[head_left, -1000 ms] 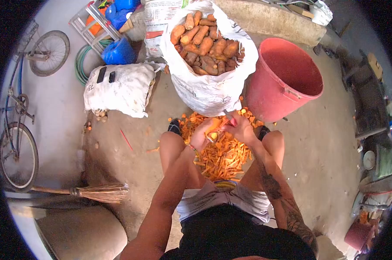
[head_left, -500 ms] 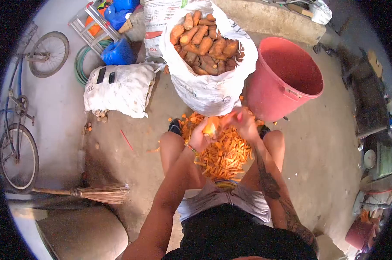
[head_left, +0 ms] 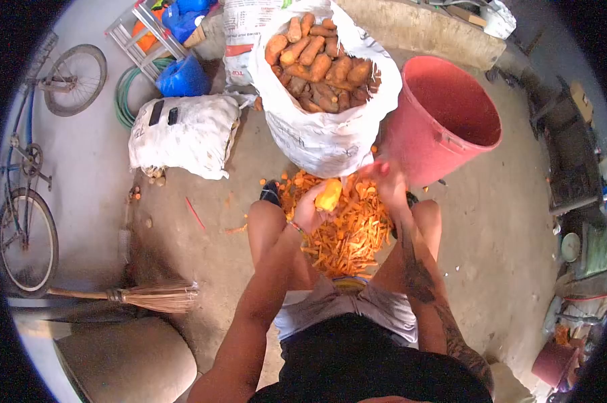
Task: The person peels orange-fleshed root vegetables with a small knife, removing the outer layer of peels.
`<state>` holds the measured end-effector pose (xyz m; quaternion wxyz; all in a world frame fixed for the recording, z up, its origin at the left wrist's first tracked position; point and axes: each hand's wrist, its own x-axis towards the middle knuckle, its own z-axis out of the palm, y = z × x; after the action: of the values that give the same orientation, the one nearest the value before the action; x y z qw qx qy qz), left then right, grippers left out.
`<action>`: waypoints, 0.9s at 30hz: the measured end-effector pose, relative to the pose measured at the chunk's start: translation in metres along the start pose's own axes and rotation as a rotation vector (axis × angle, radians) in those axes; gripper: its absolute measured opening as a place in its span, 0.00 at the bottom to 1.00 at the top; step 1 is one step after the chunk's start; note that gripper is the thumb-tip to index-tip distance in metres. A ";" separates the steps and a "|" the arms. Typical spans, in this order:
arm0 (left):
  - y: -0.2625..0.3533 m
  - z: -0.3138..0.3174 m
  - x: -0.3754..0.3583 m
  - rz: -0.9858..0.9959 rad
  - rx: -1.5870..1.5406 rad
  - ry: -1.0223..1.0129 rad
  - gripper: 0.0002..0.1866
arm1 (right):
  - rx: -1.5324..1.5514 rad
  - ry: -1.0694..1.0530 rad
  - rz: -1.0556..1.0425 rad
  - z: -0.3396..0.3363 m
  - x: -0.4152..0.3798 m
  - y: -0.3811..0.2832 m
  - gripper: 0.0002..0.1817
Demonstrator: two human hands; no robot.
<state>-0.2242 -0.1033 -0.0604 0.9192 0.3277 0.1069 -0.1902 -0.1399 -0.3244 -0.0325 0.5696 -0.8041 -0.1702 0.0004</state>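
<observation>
My left hand (head_left: 310,209) is closed around a peeled orange carrot (head_left: 328,195), held over the floor between my knees. To its right, my right hand (head_left: 389,185) is closed on a small tool with a red part (head_left: 384,168), blurred by motion, so its kind is unclear. Below both hands lies a pile of orange peelings (head_left: 350,235). Just beyond them stands an open white sack (head_left: 323,144) filled with unpeeled carrots (head_left: 317,67).
A red bin (head_left: 427,148) stands right of the sack. At the left are a closed white sack (head_left: 182,138), a blue container (head_left: 182,78), a broom (head_left: 159,297) and a bicycle (head_left: 26,221). A low concrete ledge (head_left: 417,33) runs behind.
My right hand has moved slightly right and down, away from the carrot. The carrot in my left hand now shows more fully, tilted up to the right.
</observation>
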 end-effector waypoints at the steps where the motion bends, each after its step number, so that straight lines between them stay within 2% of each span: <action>1: 0.002 0.010 0.003 0.029 0.038 0.038 0.20 | -0.203 -0.081 -0.083 0.001 -0.006 -0.027 0.09; 2: 0.003 0.023 0.001 0.050 0.070 0.081 0.19 | -0.265 -0.208 -0.146 0.008 -0.013 -0.043 0.08; 4: -0.002 -0.017 0.009 -0.122 0.055 -0.066 0.20 | 0.270 -0.104 -0.023 0.010 -0.003 -0.016 0.10; 5: -0.004 -0.017 0.004 -0.115 0.038 -0.052 0.20 | 0.533 -0.048 0.045 0.011 0.002 0.010 0.11; 6: 0.001 -0.010 0.004 -0.096 0.028 -0.047 0.20 | 0.194 0.171 0.196 0.005 0.016 0.061 0.12; 9: 0.011 0.017 -0.006 -0.075 0.011 0.073 0.20 | -0.044 0.022 -0.073 0.011 0.000 0.027 0.09; 10: 0.013 0.028 -0.009 -0.055 0.037 0.100 0.20 | -0.227 -0.102 -0.252 0.011 -0.013 -0.005 0.09; 11: 0.012 0.034 -0.011 -0.042 0.061 0.129 0.20 | -0.151 -0.098 -0.178 0.010 -0.008 -0.005 0.09; 12: 0.001 -0.011 0.004 -0.138 -0.005 -0.080 0.20 | -0.076 -0.098 -0.098 0.007 -0.003 -0.004 0.10; 13: 0.002 -0.012 0.001 -0.137 -0.014 -0.102 0.20 | -0.002 -0.098 -0.014 0.005 -0.004 -0.003 0.11; 15: 0.008 -0.006 0.000 -0.118 -0.027 -0.157 0.21 | 0.171 -0.050 0.004 0.001 -0.007 -0.011 0.09; 17: 0.012 0.013 -0.002 -0.049 0.006 -0.018 0.22 | 0.353 -0.003 0.006 0.003 -0.005 -0.024 0.07; 18: 0.009 0.025 -0.001 -0.002 0.034 0.034 0.22 | -0.155 -0.119 -0.301 0.005 -0.013 -0.019 0.05; 19: 0.006 0.030 -0.003 0.038 0.062 0.088 0.22 | 0.003 -0.110 -0.192 0.007 -0.007 0.009 0.05; 20: 0.009 0.010 -0.005 -0.119 -0.006 -0.129 0.21 | 0.162 -0.100 -0.081 0.010 0.004 0.054 0.06; 23: -0.003 -0.015 0.006 -0.069 0.113 -0.064 0.21 | 0.380 0.016 0.171 -0.007 0.014 0.010 0.14; 24: 0.000 -0.005 0.001 -0.041 0.100 -0.022 0.21 | 0.365 -0.034 0.118 -0.011 0.007 -0.014 0.14; 26: -0.001 -0.002 0.008 0.052 0.196 0.097 0.21 | -0.190 -0.155 0.007 -0.006 -0.006 -0.054 0.18; 27: -0.008 -0.002 0.011 0.090 0.237 0.161 0.21 | -0.190 -0.149 -0.016 -0.004 -0.005 -0.043 0.16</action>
<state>-0.2181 -0.1105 -0.0699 0.8701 0.4528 0.1421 -0.1332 -0.1559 -0.3168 0.0072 0.4764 -0.8509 -0.2177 0.0394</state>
